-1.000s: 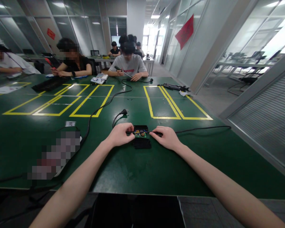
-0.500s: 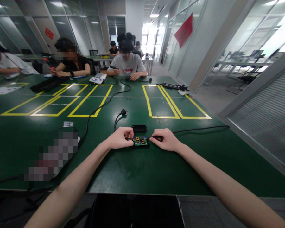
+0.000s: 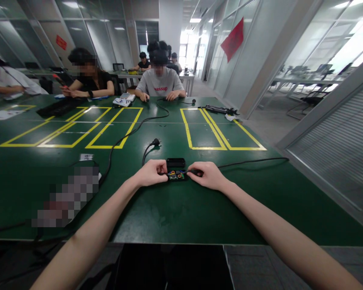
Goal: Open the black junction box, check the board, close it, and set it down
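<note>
- Head view: a small green circuit board (image 3: 172,176) with copper-coloured rings sits inside an open black rectangular plastic shell (image 3: 177,180) on the dark-green counter (image 3: 175,217); the shell lies directly between both hands, long axis left to right;
- left hand (image 3: 153,173), apparently slightly nearer, has its fingers pinched on a thin dark cord (image 3: 161,174) at the shell's left end; right hand (image 3: 207,176) grips a long black cable (image 3: 251,162) at the opposite end;
- a matching black shell half (image 3: 176,162) lies just beyond, its inside too dark to read.
</note>
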Action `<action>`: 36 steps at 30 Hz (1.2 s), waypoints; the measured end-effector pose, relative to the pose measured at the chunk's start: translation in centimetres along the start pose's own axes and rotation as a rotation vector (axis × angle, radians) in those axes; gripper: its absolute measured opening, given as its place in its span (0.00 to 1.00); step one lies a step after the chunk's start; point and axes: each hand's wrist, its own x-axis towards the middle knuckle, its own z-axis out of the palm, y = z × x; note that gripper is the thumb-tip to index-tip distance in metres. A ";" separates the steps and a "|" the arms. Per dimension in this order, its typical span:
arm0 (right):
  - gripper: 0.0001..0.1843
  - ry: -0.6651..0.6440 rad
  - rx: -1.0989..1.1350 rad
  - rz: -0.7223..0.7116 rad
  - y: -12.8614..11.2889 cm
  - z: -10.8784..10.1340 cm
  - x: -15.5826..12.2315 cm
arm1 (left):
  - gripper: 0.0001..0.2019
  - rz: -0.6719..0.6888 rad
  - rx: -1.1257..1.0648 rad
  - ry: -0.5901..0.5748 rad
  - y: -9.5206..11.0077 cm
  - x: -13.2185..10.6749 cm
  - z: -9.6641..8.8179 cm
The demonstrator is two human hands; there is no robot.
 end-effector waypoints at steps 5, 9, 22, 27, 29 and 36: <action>0.07 -0.001 0.045 -0.024 0.2 0.1 0.2 | 0.04 0.064 0.072 0.047 -0.4 0.1 0.0; 0.07 -0.015 0.076 -0.033 0.2 0.0 0.2 | 0.04 0.120 0.214 0.048 -0.1 0.1 -0.2; 0.18 -0.095 0.059 -0.003 1.0 -0.3 0.3 | 0.02 0.184 0.314 0.086 -0.1 0.0 0.1; 0.20 -0.113 0.034 -0.021 0.9 -0.5 0.3 | 0.04 0.217 0.472 0.050 0.2 0.0 -0.4; 0.19 -0.118 0.008 -0.035 0.9 -0.6 0.2 | 0.05 0.240 0.516 0.044 0.4 0.0 -0.4; 0.17 -0.117 -0.104 -0.097 1.1 -0.7 0.1 | 0.07 0.286 0.612 0.023 0.8 -0.2 -0.4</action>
